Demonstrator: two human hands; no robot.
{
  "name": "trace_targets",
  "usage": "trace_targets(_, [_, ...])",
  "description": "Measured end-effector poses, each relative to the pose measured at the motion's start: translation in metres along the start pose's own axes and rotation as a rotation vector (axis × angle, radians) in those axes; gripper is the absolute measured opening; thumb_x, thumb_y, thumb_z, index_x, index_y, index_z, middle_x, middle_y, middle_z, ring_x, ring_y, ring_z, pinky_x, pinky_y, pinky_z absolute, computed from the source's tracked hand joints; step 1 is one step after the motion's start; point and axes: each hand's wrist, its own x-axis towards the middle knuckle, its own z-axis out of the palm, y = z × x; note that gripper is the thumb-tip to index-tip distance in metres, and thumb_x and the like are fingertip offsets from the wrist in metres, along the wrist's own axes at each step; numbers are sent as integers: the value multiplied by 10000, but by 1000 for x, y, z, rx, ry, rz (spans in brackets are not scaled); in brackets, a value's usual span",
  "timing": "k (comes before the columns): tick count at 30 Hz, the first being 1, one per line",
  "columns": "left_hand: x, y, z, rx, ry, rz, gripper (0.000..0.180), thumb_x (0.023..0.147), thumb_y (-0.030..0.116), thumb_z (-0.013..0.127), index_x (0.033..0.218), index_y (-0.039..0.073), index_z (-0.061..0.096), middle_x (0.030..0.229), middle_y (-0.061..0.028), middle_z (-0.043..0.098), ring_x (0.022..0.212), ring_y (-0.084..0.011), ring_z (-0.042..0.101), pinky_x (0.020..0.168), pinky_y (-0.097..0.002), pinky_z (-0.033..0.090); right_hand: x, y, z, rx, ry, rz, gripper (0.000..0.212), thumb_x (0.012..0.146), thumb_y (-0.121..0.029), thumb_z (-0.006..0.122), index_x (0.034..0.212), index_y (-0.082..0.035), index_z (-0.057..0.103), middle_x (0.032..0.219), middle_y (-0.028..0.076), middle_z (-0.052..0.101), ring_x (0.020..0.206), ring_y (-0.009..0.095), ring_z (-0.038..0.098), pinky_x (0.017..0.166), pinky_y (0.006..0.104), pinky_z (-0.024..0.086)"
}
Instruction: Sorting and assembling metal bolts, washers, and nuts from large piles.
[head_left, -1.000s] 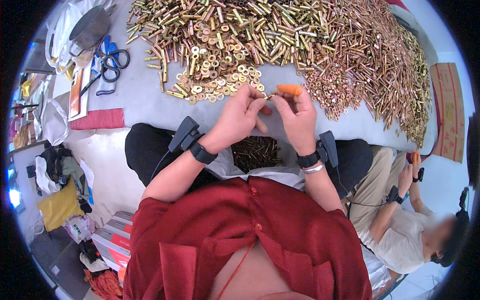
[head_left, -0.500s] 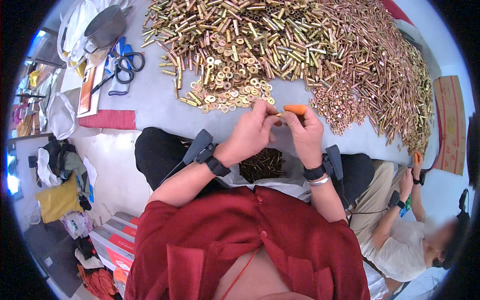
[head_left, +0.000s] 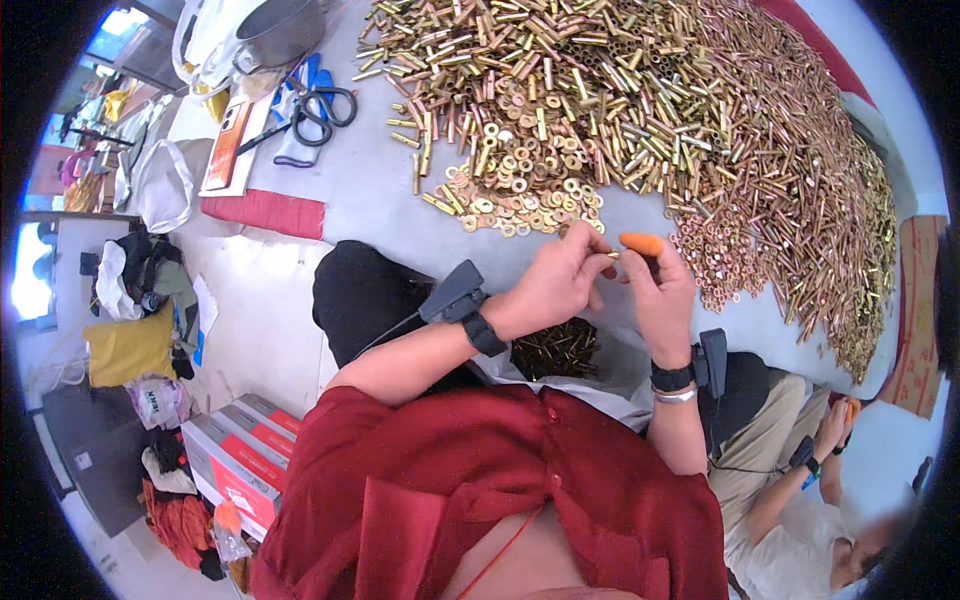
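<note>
My left hand [head_left: 556, 287] and my right hand [head_left: 660, 295] meet fingertip to fingertip above my lap, just off the table's near edge. Between their pinched fingers is a small gold-coloured metal piece [head_left: 612, 255], mostly hidden by the fingertips. An orange finger cover [head_left: 641, 244] sits on my right index finger. Flat gold washers [head_left: 530, 210] lie spread on the table beyond my left hand, and small nuts [head_left: 708, 262] lie past my right. Farther back rises a wide heap of metal sleeves [head_left: 620, 90]. Below my hands, a white bag [head_left: 622, 402] holds dark, thin metal pieces [head_left: 556, 350].
At the table's left are black-handled scissors [head_left: 325, 117], a blue-and-white glove [head_left: 297, 155], an orange phone [head_left: 226, 147] and a metal pot [head_left: 279, 32]. A co-worker [head_left: 800, 530] sits at the lower right. Red-and-white boxes [head_left: 240, 455] stand on the floor to the left.
The whole view has swung, so the table and my hands appear farther right and slightly lower. Both hands keep their pinch on the small metal piece.
</note>
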Motion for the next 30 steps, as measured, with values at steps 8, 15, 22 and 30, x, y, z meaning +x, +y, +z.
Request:
trace_targets(8, [-5,1,-1,349,31,119,144,931,62,516,1041,3,444,805,-157,652,619,-227,675,510,-339,512,0,10,-9,-74,-18,11,173,905,-153,621,989,-4,642,836,-5,619,714,57,528,626,202,426])
trace_targets(15, [-3,9,4,128,45,82,127,935,59,502,1026,4,434,786,-150,647,588,-224,662,492,-340,502,-6,9,0,64,50,-12,170,913,-108,603,1040,0,631,900,12,628,785,75,561,708,219,461])
trace_targets(22, [2,-6,2,415,108,290,135,926,65,516,1021,12,437,742,-179,625,569,-279,647,482,-377,486,-5,12,-3,-20,98,-84,194,902,-96,616,1074,-10,638,881,-2,626,779,68,559,696,212,459])
trace_targets(30, [4,-7,4,602,166,414,130,918,75,530,1004,12,456,708,-184,616,569,-314,636,494,-404,478,-1,11,-7,59,40,30,184,899,-86,609,1063,-7,641,884,2,624,787,72,553,702,217,455])
